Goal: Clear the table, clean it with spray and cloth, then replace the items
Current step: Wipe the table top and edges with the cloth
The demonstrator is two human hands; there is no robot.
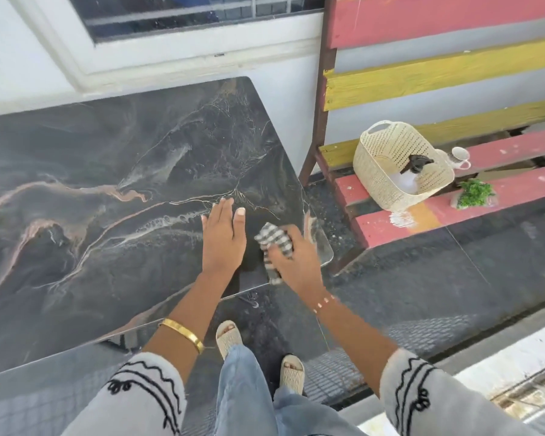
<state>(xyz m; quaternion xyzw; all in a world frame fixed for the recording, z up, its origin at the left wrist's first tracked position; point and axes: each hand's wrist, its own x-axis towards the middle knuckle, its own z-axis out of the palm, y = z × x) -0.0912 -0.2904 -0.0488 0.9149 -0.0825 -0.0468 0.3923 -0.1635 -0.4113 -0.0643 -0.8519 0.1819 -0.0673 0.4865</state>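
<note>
Dark marbled table point(92, 184) fills the left of view, set against a white wall; painted slat bench point(453, 212) stands to its right; cream basket point(400, 165) sits on the bench seat, spray bottle point(417, 166) inside it; small green plant point(474, 193) just beside the basket; left hand point(222, 237) flat on the tabletop, fingers straight; right hand point(296, 256) bunches the checked cloth point(272, 243) near the table's right corner.

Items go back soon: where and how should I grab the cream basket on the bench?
Judging by its pose, grip the cream basket by the handle loop at its far-left rim, reaching from above; it lies tipped with the spray bottle inside.
</note>
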